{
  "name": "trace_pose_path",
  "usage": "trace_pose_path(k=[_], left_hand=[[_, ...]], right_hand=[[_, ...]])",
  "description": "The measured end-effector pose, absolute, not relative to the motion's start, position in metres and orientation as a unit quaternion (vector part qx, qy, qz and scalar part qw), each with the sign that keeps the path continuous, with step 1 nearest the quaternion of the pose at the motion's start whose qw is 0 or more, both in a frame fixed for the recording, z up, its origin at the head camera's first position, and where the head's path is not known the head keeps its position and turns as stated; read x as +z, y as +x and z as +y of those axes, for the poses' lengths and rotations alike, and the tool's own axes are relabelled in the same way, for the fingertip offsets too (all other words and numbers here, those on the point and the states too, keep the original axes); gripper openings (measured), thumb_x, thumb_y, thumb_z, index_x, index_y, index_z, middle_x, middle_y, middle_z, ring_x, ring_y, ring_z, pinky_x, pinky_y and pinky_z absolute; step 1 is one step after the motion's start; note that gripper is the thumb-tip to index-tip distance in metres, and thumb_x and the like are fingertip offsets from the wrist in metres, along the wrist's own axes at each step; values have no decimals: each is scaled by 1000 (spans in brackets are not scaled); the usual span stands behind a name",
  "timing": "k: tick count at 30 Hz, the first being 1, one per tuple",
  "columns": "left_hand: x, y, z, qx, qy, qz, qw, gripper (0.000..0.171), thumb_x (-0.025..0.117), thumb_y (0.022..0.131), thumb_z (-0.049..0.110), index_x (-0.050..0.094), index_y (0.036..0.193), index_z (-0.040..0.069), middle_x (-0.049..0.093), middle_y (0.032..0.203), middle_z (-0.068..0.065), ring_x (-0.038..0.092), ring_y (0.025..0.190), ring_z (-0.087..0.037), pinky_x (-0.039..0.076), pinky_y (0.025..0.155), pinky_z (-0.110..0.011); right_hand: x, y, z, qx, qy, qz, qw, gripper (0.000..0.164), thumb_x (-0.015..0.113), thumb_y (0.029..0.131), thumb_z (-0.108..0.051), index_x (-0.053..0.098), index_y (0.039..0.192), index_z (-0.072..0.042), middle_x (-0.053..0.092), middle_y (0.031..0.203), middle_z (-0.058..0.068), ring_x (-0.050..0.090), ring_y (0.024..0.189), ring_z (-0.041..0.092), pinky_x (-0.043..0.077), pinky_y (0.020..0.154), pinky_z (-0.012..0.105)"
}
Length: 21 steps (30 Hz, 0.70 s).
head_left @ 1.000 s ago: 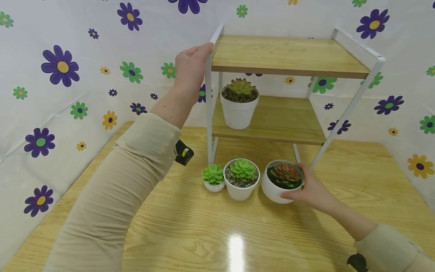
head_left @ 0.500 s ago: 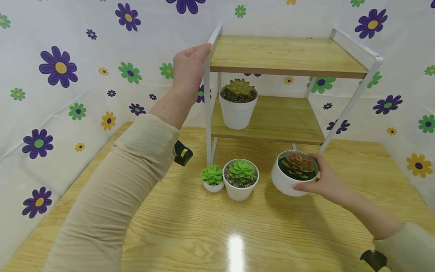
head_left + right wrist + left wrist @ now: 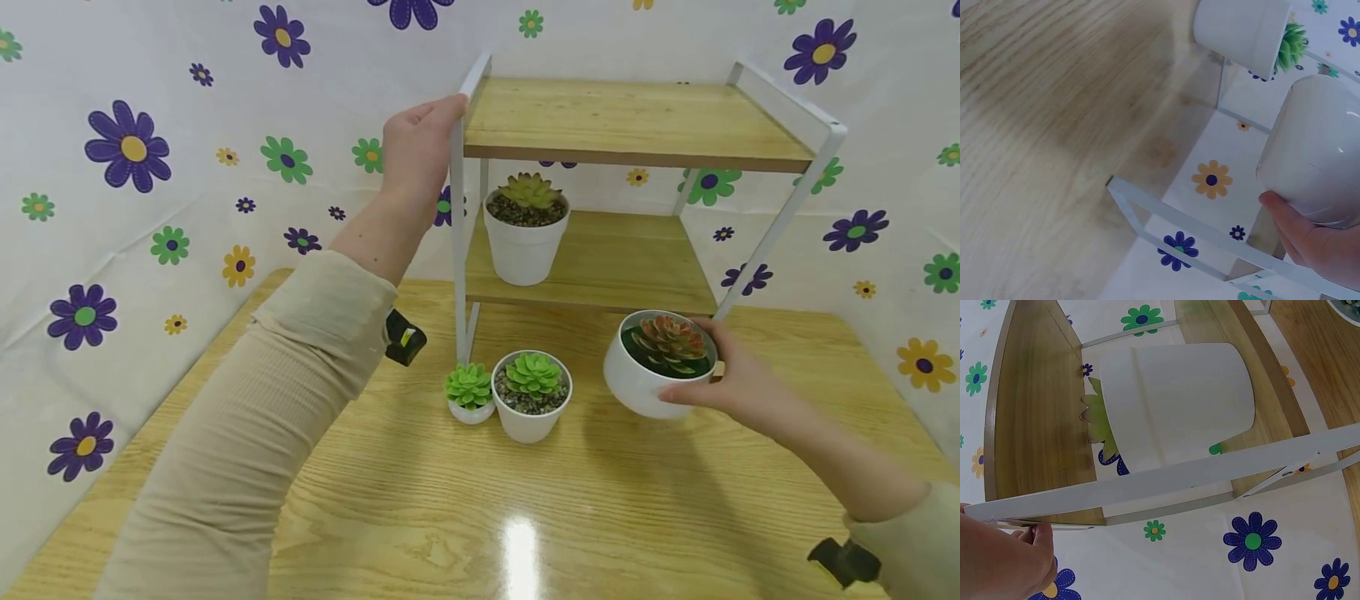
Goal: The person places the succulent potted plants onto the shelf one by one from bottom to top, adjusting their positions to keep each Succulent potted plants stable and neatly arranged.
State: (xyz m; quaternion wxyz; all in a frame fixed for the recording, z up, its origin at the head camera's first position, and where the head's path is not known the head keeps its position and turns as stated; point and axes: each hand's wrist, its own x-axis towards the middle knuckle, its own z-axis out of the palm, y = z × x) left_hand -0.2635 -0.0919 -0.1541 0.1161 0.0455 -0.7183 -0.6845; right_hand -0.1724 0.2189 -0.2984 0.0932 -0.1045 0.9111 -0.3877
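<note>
My right hand (image 3: 738,379) grips a round white pot (image 3: 637,379) holding a reddish succulent (image 3: 670,340), thumb on its near side. The pot is tilted and raised off the table, in front of the shelf's right leg. In the right wrist view the same pot (image 3: 1316,150) shows its glossy side above my fingers. My left hand (image 3: 422,146) pinches the upper left corner of the white metal frame of a two-tier shelf (image 3: 622,125). On its lower board stands a white pot (image 3: 527,248) with a yellow-green succulent.
On the wooden table (image 3: 420,500), a small white bowl with a bright green succulent (image 3: 469,386) stands beside a larger white pot (image 3: 527,425) with a similar plant, both by the shelf's front left leg. A flower-patterned cloth (image 3: 202,150) hangs behind.
The right hand has lifted the pot with the reddish succulent off the table and carried it up and rightward, away from the green plants. The left hand keeps its hold on the shelf frame.
</note>
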Motion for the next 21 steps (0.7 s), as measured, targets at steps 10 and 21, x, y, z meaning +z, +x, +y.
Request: trace_pose_path(k=[10,21], left_hand=[[-154,-264,-92,-683,49,-720,117,34,55,92,35,66,114,12,54,128,5,44,117,-9,35,105,-32],[-154,-264,-93,-679,48,-723,118,34,54,91,35,67,112,11,55,127,5,44,115,-8,36,103,-31]], right_hand=[[-275,-180,219,-395,-106,910,74,94,73,80,-23,10,146,3,31,140,29,37,122,39,46,83,19],[-249,-193,212,-390,-91,915,56,95,73,80,-28,10,147,0,33,140,26,35,123,38,32,100,54]])
